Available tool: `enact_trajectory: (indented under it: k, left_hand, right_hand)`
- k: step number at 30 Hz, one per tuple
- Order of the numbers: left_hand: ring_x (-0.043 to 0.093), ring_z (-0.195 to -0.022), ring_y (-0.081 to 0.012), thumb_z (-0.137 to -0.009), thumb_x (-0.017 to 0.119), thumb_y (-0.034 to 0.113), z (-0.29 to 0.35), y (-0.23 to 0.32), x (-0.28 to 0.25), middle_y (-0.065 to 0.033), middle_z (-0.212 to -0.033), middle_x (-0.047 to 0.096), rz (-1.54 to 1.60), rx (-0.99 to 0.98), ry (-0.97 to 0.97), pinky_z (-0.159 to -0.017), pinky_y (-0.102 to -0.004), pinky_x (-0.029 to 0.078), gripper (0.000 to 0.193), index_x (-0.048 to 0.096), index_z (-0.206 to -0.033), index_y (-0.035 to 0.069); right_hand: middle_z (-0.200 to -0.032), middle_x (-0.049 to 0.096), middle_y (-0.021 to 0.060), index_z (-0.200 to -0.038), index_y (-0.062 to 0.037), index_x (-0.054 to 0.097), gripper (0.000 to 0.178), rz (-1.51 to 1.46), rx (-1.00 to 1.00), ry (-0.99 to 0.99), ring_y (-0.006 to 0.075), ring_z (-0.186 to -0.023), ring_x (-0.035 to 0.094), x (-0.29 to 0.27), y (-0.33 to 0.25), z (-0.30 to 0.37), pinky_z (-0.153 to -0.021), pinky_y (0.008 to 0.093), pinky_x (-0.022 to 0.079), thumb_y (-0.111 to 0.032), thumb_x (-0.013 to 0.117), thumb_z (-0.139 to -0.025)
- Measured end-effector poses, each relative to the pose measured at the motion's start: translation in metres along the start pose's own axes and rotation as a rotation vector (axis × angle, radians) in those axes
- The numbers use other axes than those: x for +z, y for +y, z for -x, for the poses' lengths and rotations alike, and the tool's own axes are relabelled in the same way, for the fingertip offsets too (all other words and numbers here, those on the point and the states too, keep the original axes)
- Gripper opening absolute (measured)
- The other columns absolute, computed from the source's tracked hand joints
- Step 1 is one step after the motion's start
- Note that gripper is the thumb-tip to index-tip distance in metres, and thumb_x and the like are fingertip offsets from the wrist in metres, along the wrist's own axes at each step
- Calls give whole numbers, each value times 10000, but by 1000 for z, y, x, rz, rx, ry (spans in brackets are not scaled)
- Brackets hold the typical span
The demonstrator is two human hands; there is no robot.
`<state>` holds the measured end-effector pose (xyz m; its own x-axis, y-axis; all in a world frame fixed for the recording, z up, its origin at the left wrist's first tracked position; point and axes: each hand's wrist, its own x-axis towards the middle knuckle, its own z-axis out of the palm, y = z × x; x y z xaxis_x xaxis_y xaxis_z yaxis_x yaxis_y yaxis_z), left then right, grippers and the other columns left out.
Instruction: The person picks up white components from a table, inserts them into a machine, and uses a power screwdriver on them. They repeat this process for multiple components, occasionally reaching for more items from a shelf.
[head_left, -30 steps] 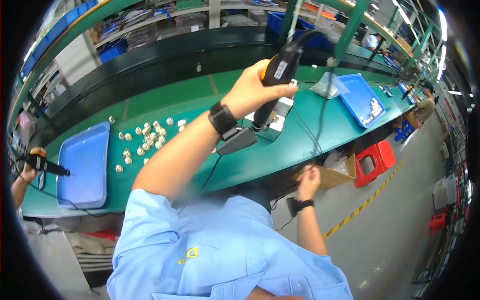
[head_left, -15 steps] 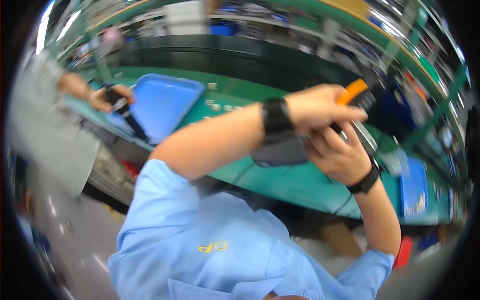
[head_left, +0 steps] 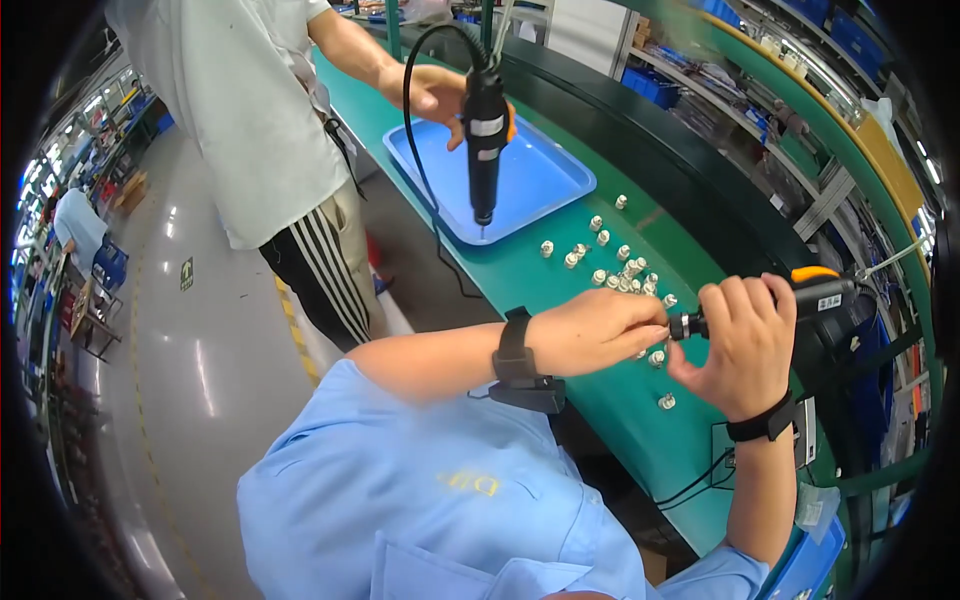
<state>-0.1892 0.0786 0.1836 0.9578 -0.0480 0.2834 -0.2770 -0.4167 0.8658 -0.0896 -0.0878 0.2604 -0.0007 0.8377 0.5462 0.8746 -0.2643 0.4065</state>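
Note:
My right hand (head_left: 742, 340) is wrapped round a black electric screwdriver (head_left: 826, 294) with an orange lever, held nearly level above the green bench. Its nose points left, toward my left hand (head_left: 598, 328). The left fingers are pinched together right at the driver's tip; what they hold there is hidden. Under and beyond my hands, several small white and silver cylindrical parts (head_left: 634, 268) stand scattered on the bench. Wristbands circle both my wrists.
At left a co-worker's hand (head_left: 436, 98) is by another hanging black electric screwdriver (head_left: 485, 130), over a blue tray (head_left: 572, 188). The green bench (head_left: 520, 268) runs diagonally. A dark ledge (head_left: 700, 155) and shelving border its far side; another blue tray (head_left: 815, 555) is at lower right.
The view has turned and is sharper. My left hand, formerly crossed over my right by the driver, is now at the driver's tip. The co-worker's screwdriver now hangs nearer the middle.

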Motion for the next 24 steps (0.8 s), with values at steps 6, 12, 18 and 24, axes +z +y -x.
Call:
enact_trajectory:
  k: [6, 12, 18, 24]
  left_hand:
    - [601, -644, -130, -974, 484, 168, 10, -6, -13, -51, -705, 609, 90, 43, 62, -589, -282, 456, 215, 594, -1092, 26]
    - [532, -571, -103, -992, 455, 164, 5, 2, -23, -22, -638, 543, 37, 75, 94, -560, -257, 424, 242, 573, -1140, 12]
    - [574, -589, -304, -964, 477, 164, -2, 17, -42, -145, -676, 577, -43, 89, 80, -572, -375, 441, 190, 570, -1068, 35]
    - [603, -664, -354, -953, 498, 149, -2, 19, -40, -167, -722, 600, -104, 199, 145, -584, -410, 443, 159, 558, -1044, 34]
  right_hand:
    - [-804, 510, 33, -835, -103, 556, 378, 0, 74, 95, 205, -829, 537, 4, -2, -16, -953, 417, 370, -310, 732, -571]
    - [-863, 540, 24, -850, -120, 580, 365, -25, 124, 105, 223, -897, 552, 9, 0, -18, -1044, 456, 314, -275, 711, -546]
    - [-861, 539, 19, -835, -122, 582, 356, 1, 192, 114, 224, -906, 552, -2, -5, -34, -1101, 479, 248, -268, 707, -536]
    - [-869, 545, 22, -822, -116, 581, 349, 79, 268, 149, 225, -918, 548, -9, -20, -35, -1134, 502, 192, -264, 702, -529]
